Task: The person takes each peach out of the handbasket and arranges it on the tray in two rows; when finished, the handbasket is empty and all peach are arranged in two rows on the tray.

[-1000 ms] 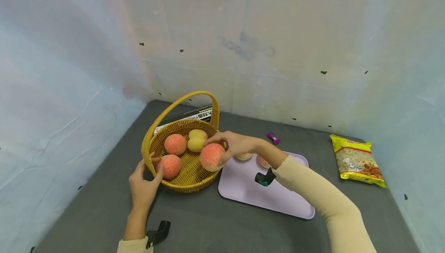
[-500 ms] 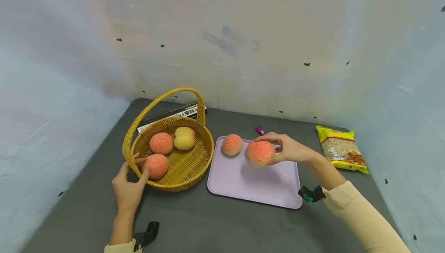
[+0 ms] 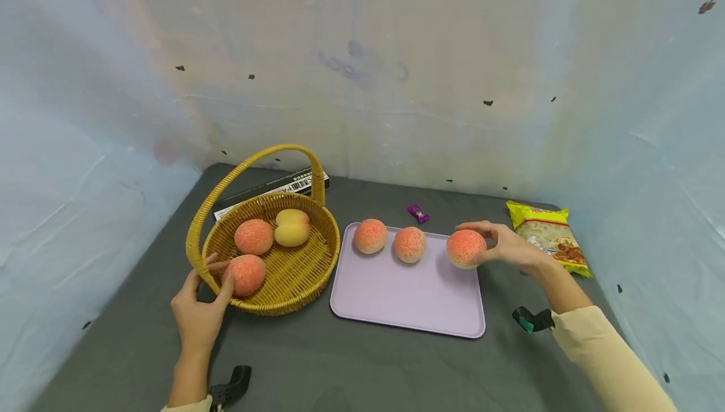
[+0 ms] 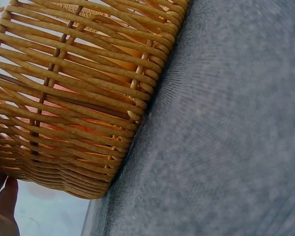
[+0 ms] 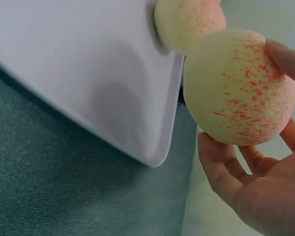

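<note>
Above the back right corner of the lilac tray (image 3: 408, 299), my right hand (image 3: 506, 250) grips a toy peach (image 3: 466, 248), pink-speckled over a pale base. The right wrist view shows thumb and fingers around this peach (image 5: 241, 88), apart from the tray surface. Two more peaches, one (image 3: 370, 236) at the tray's back left and another (image 3: 410, 244) beside it, lie on the tray. My left hand (image 3: 198, 317) pinches the rim of the yellow wicker basket (image 3: 283, 305) where its handle meets it. Inside the basket are two pinkish peaches (image 3: 253, 236) (image 3: 247, 275) and a yellow one (image 3: 292, 228).
Behind the basket lies a black-and-white box (image 3: 226, 209). A purple-wrapped candy (image 3: 418, 213) lies behind the tray, and a yellow food packet (image 3: 549, 236) lies on the right. Pale sheeting (image 3: 396, 116) walls in the grey table (image 3: 317, 368) at the back and sides.
My right hand has carried the peach from over the basket rightward to the tray's back right corner. The left hand stays at the basket rim. The head view has shifted.
</note>
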{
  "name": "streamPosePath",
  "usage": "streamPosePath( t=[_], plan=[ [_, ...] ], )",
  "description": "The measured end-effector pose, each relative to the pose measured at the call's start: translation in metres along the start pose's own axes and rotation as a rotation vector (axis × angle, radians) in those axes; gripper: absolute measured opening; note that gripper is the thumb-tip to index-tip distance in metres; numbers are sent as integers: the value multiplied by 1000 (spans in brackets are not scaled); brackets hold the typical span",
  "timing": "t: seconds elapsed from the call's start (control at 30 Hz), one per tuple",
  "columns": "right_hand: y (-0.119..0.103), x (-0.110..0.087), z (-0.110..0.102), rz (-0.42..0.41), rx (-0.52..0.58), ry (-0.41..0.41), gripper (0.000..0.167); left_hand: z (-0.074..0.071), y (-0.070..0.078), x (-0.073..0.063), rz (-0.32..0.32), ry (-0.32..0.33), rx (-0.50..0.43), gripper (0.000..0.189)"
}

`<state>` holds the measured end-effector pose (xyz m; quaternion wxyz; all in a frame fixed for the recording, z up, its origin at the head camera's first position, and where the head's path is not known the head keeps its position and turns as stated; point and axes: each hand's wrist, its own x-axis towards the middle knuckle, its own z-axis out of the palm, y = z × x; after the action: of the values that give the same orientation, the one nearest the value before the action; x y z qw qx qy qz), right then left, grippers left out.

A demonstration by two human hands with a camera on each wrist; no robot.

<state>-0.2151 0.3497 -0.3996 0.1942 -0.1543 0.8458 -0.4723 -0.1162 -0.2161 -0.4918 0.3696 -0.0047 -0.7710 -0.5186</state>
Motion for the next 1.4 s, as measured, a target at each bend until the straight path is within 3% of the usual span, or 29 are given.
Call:
streamPosePath(
  t=[0.2,0.5,1.4],
  plan=[
    [10,9,3,34,-15,-3,73,0,0,-3,-5,14,41,32],
    [18,21,10,55,-78,-29,72,2,2,-1,-5,3,27,32],
    [20,33,20,24,-158,-57,71,-1,5,1,-8,-34,5,32]
  ],
)
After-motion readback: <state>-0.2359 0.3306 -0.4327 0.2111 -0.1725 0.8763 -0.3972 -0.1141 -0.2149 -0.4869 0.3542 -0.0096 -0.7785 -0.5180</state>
